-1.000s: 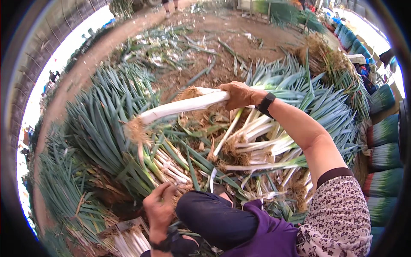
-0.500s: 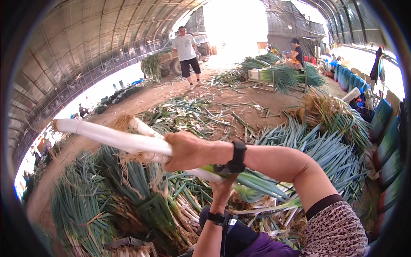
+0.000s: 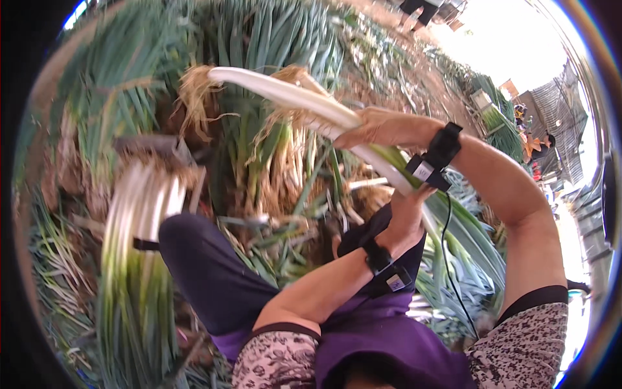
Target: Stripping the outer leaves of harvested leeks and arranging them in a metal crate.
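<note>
My right hand [image 3: 387, 127] is closed around the white shanks of a few long green onions [image 3: 278, 89]. Their shaggy brown roots point up and left, and the leaves trail down to the right. Lower on the same stalks, my left hand [image 3: 411, 209] wraps around them where white turns to green. How many stalks are in my hands I cannot tell, since they overlap. Left of my bent knee, a row of trimmed-looking green onions [image 3: 136, 220] lies with its root ends against a grey metal bracket [image 3: 152, 148].
Heaped green onions [image 3: 265, 39] lie beyond my hands, with more piles [image 3: 116, 84] at the far left. Loose leaves and stalks litter the ground around my legs. At the upper right stand a partly visible person [image 3: 421, 11] and, farther off, a seated worker [image 3: 539, 146] beside stacked onions.
My view has tipped downward and to the left, bringing my knees and the onions at the bracket into sight. Both hands still grip the same green onions.
</note>
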The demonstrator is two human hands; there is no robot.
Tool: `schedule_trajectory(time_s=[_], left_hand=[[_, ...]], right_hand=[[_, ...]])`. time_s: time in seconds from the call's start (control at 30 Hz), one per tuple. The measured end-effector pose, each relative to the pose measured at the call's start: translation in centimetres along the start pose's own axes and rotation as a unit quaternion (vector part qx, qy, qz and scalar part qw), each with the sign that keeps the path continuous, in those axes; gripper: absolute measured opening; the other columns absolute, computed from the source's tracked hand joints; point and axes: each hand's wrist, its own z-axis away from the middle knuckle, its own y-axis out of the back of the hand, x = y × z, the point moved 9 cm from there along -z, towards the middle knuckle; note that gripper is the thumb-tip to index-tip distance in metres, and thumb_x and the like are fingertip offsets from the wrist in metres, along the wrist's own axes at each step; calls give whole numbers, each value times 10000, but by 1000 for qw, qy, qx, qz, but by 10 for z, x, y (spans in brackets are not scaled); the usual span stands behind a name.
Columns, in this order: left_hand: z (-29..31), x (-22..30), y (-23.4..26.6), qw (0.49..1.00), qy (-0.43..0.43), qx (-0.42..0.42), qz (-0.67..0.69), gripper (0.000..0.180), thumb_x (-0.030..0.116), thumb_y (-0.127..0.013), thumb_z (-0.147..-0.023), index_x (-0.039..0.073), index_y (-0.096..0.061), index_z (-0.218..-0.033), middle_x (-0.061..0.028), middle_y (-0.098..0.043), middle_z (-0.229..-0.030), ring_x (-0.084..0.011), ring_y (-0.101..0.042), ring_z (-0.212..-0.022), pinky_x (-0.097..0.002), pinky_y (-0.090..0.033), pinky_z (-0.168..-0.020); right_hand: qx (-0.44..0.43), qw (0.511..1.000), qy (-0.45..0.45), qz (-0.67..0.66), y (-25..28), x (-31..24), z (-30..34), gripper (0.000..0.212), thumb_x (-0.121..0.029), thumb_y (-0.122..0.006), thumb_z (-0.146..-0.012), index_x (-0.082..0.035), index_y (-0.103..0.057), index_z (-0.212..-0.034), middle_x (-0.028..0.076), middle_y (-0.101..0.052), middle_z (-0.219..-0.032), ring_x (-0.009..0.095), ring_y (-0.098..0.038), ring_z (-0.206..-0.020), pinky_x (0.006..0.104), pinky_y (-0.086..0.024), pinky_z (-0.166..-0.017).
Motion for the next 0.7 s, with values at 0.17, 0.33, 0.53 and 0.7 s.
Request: schedule_trajectory(time_s=[0.17, 0.33, 0.53, 0.7], left_hand=[[54, -29, 8, 968, 197, 101, 119, 219, 185, -654, -818, 68, -547, -969, -50, -581, -821, -191, -595, -781, -350, -502, -700], [97, -61, 2, 901, 322, 108, 270, 270, 310, -616, -846, 81, -546, -970, -80, -596, -836, -224, -601, -761, -371, -515, -758], [80, -68, 84, 886, 285, 161, 329, 434, 465, -572, -865, 68, -554, -1040, -127, -644, -957, -285, -633, -854, -411, -514, -854], [46, -47, 197, 863, 240, 249, 368, 794, 774, -512, -769, 94, -510, -1178, -77, -582, -1015, -278, -598, -963, -526, -493, -867]], right_hand=[[-101, 974, -196, 44, -60, 66, -2, 616, -597, -575, -841, -10, -669, -999, 108, -658, -877, 197, -637, -708, 354, -519, -611], [-235, 874, -425, -17, -136, 157, 27, 614, -630, -544, -856, -46, -600, -1041, 85, -657, -850, 189, -656, -737, 406, -556, -615], [-429, 792, -434, -10, -217, 212, -16, 782, -711, -435, -864, -84, -482, -1328, 194, -564, -1214, 274, -588, -1068, 444, -515, -882], [-307, 836, -437, -129, -235, 301, -62, 799, -661, -506, -855, -82, -414, -1398, 249, -440, -1375, 414, -513, -1183, 503, -469, -947]])
